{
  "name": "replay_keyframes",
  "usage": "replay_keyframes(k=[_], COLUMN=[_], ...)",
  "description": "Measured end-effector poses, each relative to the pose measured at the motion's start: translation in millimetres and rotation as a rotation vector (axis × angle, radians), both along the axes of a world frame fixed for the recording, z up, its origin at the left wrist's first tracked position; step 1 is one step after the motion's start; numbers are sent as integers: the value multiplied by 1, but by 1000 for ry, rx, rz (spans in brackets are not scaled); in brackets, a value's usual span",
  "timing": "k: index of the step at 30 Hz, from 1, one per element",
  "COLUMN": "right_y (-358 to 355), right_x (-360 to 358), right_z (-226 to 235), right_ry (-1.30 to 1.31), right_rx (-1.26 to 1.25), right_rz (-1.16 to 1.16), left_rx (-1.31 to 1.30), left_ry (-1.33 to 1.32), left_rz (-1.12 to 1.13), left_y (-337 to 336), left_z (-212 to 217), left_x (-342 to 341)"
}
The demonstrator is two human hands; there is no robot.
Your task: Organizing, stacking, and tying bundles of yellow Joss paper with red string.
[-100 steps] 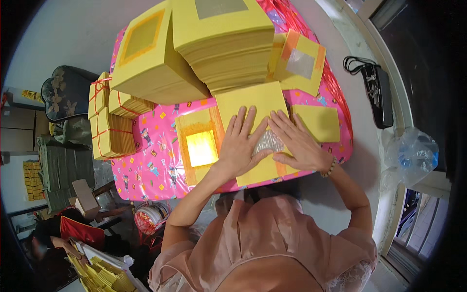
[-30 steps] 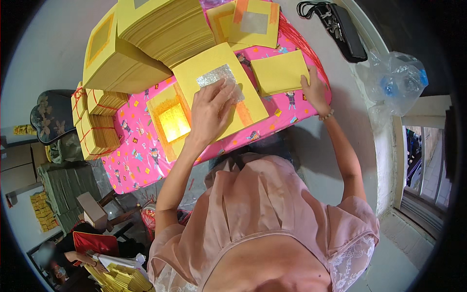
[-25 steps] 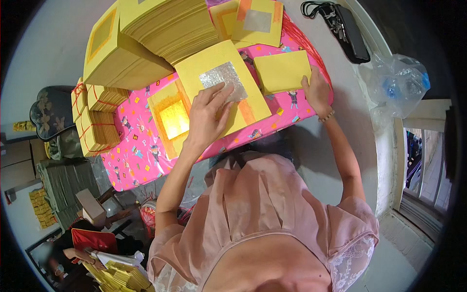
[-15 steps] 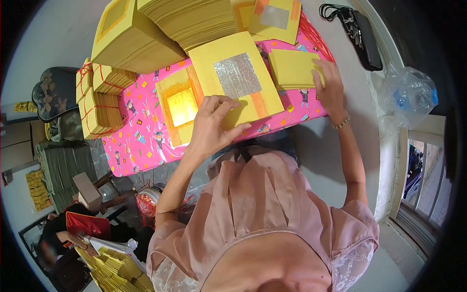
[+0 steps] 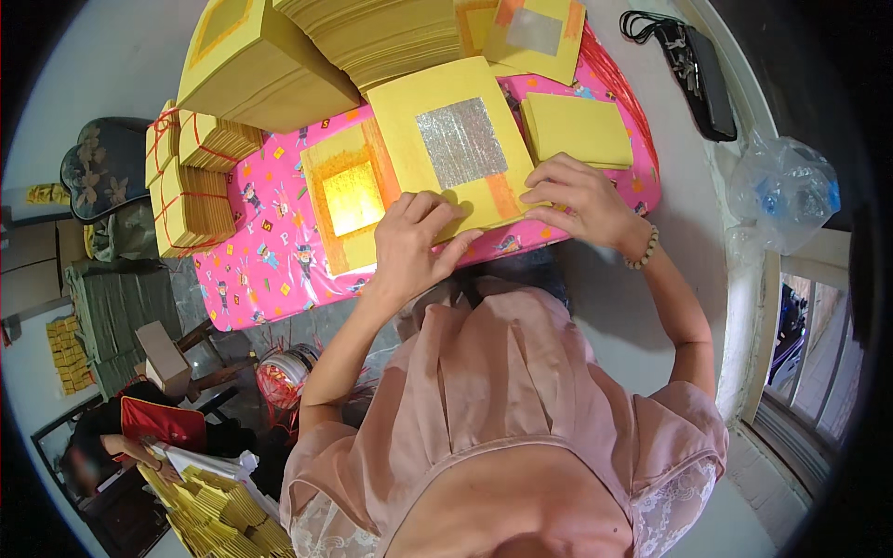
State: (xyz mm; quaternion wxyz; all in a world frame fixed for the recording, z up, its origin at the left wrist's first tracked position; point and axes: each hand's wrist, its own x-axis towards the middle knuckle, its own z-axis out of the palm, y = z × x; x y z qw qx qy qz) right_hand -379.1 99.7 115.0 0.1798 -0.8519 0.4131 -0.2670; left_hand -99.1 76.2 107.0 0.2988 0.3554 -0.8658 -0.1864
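A yellow sheet of joss paper [image 5: 414,116] with a silver square and an orange band lies on top of others on the table. My left hand [image 5: 414,232] is closed at its near left edge, fingers curled over the paper and thumb along the rim. At the near right corner, my right hand [image 5: 581,203] pinches the same sheet, wearing a bead bracelet. Beside my left hand lies another joss paper sheet [image 5: 349,200] with a gold square. A small pile of folded yellow paper [image 5: 579,128] sits just beyond my right hand.
Tall yellow paper stacks [image 5: 270,79] stand at the back of the pink patterned table [image 5: 270,298]. Tied bundles [image 5: 193,200] are at the left. A black pouch [image 5: 702,84] and a plastic bag [image 5: 784,191] lie right. Another person's hand [image 5: 153,456] is at lower left.
My right hand has left the folded pile and come nearer and left, onto the sheet's near right corner. My left hand stays at the near left edge.
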Motion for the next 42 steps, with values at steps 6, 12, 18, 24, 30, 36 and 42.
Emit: replay_keyframes(k=[6, 12, 18, 24, 30, 36, 42], right_y=[-4, -6, -9, -11, -7, -13, -51], right_x=[2, 4, 5, 3, 9, 15, 20], right_z=[3, 6, 5, 5, 12, 3, 30], right_ry=[-56, -59, -82, -103, -69, 71, -30], right_rx=[79, 127, 148, 195, 142, -198, -49], right_rz=[-25, -43, -43, -49, -13, -82, -126], left_rx=[-26, 0, 48, 54, 25, 34, -324], left_ry=[40, 92, 96, 112, 55, 59, 82], left_rz=[34, 64, 79, 86, 91, 70, 131], left_y=[0, 1, 1, 0, -4, -13, -16], left_z=[0, 0, 3, 3, 5, 9, 25], left_x=[-2, -4, -5, -6, -3, -4, -1])
